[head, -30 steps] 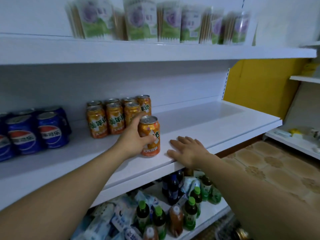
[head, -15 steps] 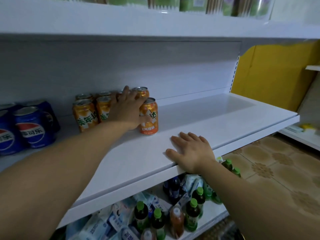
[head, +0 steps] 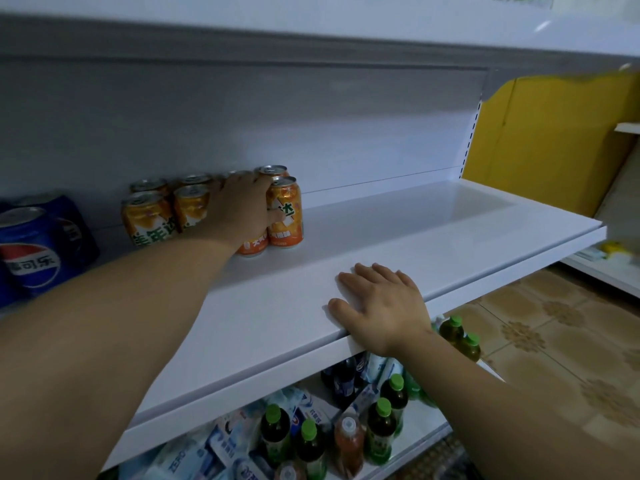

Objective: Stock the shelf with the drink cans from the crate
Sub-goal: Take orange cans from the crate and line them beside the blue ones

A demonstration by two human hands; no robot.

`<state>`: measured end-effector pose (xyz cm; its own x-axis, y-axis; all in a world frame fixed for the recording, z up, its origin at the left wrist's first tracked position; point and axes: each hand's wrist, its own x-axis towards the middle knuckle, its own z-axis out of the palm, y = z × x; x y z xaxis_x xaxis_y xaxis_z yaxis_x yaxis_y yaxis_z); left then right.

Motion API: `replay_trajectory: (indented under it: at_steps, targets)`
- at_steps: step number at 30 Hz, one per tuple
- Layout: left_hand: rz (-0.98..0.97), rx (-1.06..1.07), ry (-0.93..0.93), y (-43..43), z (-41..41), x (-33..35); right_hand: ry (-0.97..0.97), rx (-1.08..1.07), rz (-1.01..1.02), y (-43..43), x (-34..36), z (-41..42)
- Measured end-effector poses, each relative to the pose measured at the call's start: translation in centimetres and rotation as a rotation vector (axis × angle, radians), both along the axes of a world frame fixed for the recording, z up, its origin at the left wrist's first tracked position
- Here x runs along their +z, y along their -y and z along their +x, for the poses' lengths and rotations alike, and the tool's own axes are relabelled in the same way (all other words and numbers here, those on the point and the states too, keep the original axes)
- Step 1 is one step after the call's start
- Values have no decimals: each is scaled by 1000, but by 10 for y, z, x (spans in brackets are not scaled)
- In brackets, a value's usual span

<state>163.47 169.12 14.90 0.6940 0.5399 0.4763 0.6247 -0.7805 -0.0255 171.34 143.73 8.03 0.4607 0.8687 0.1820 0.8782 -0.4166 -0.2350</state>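
Several orange drink cans (head: 149, 221) stand in two rows toward the back of the white middle shelf (head: 415, 237). My left hand (head: 239, 209) reaches deep onto the shelf and grips the rightmost front orange can (head: 286, 211), thumb across its label, the can standing upright against the others. My right hand (head: 381, 308) lies flat, fingers spread, on the shelf's front edge. The crate is out of view.
Blue Pepsi cans (head: 31, 251) stand at the shelf's left. The shelf right of the orange cans is bare up to a yellow panel (head: 554, 140). Green-capped bottles (head: 384, 424) and packets fill the lower shelf. Tiled floor (head: 554, 341) lies to the right.
My left hand has pushed the orange can from near the shelf's front back into the row beside the other orange cans. My right hand has stayed on the shelf edge.
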Motion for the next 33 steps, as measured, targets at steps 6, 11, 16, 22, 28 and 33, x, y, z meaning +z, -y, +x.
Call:
replay_trajectory:
  at_steps: [6, 11, 16, 22, 28, 33]
  targets:
    - [92, 60, -39, 0, 5, -2, -10, -5, -5, 2, 0, 0]
    - [208, 33, 5, 5, 0, -14, -1, -12, 5, 1, 2, 0]
    - [241, 13, 16, 4, -1, -17, -7, -18, 12, -1, -2, 1]
    - [206, 16, 1, 1, -1, -16, 3, -15, -3, -3, -6, 4]
    - [-6, -4, -17, 26, -11, -6, -44, 6, -89, -2, -1, 5]
    - [-191, -133, -39, 89, -16, 3, -55, -91, -136, 40, 13, 20]
